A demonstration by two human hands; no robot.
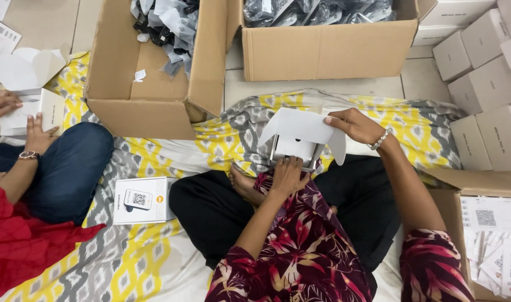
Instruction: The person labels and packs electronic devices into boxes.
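**Small white carton held open in the lap, not yet closed**

A small white cardboard carton with its lid flaps raised (298, 140) is held over the crossed legs of the person wearing the camera, above a yellow and grey patterned cloth (233, 140) spread on the floor. The carton is judged to be mid-way through packing: its lid is still up, and what lies inside cannot be made out. To the right, a stack of closed white cardboard boxes (479, 84) is seen; ahead, two open brown corrugated boxes (155, 106) hold bagged dark items. A flat white printed pack (142, 199) lies on the cloth, untouched.

The left hand (288, 174) is cupped under the carton's lower front edge, fingers curled loosely against it. The right hand (353, 124) is closed in a pinch on the raised lid flap, thumb and fingertips meeting on the card.

At the far left, another person's hands (20, 120) are set on a similar white carton (34, 106).
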